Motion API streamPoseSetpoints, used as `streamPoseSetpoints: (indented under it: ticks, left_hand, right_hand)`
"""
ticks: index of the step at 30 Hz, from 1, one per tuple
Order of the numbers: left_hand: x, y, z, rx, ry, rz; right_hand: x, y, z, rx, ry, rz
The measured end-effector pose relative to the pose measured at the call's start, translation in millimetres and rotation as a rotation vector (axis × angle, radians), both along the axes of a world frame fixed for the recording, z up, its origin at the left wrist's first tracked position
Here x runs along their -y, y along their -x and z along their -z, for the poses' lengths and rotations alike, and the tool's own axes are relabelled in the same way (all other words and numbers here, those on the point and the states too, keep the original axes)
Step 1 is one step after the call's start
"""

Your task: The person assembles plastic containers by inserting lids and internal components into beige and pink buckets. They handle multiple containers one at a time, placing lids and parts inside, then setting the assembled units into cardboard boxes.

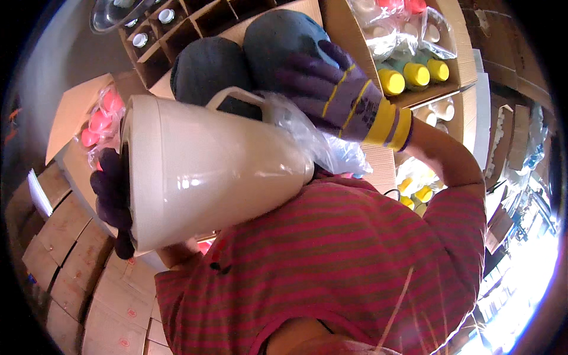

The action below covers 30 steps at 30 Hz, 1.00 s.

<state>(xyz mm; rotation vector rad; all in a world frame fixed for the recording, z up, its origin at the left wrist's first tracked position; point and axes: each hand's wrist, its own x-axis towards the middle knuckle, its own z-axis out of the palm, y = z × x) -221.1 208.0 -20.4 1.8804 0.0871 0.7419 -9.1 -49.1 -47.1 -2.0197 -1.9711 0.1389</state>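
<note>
A large cream plastic jug point(201, 171) with a looped handle point(236, 94) lies on its side across my lap, its wide end to the left. My left hand point(112, 201), in a dark purple glove, curls round that wide end and grips it; part of the hand is hidden behind the jug. Over the narrow end hangs a clear plastic bag point(302, 130). My right hand point(331, 94), gloved in purple with yellow bands, rests stretched out over my knee beside the bag, its fingers apart.
Ahead, a divided cardboard box point(201, 23) holds white-capped bottles point(167, 16). An open carton at the right contains yellow-capped bottles point(416, 74) and plastic-wrapped items. Pink-red caps point(99, 122) show in a carton at the left. Stacked closed boxes point(118, 296) fill the lower left.
</note>
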Motion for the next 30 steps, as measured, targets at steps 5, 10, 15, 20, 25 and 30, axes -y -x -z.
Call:
streamPoseSetpoints:
  ticks: [5, 10, 15, 20, 25, 30]
  left_hand:
    - [-7, -5, 3, 0.012, -0.091, -0.057]
    - [-64, -45, 12, 0.018, -0.586, 0.084]
    - [-94, -98, 30, -0.282, 0.283, 0.326]
    - [-95, -133, 38, -0.112, -0.804, 0.362]
    - [-99, -142, 55, -0.319, 0.721, 0.515]
    - [-102, -135, 59, -0.164, 0.476, 0.502]
  right_hand:
    - [27, -19, -3, -0.46, -0.295, 0.33]
    - [55, 13, -29, -0.476, -0.435, -0.022]
    - [76, 88, 0, -0.506, 0.0, -0.204]
    - [63, 137, 43, -0.112, 0.182, 0.072]
    - [8, 164, 71, -0.042, 0.504, 0.165]
    - [16, 160, 48, -0.139, 0.375, 0.13]
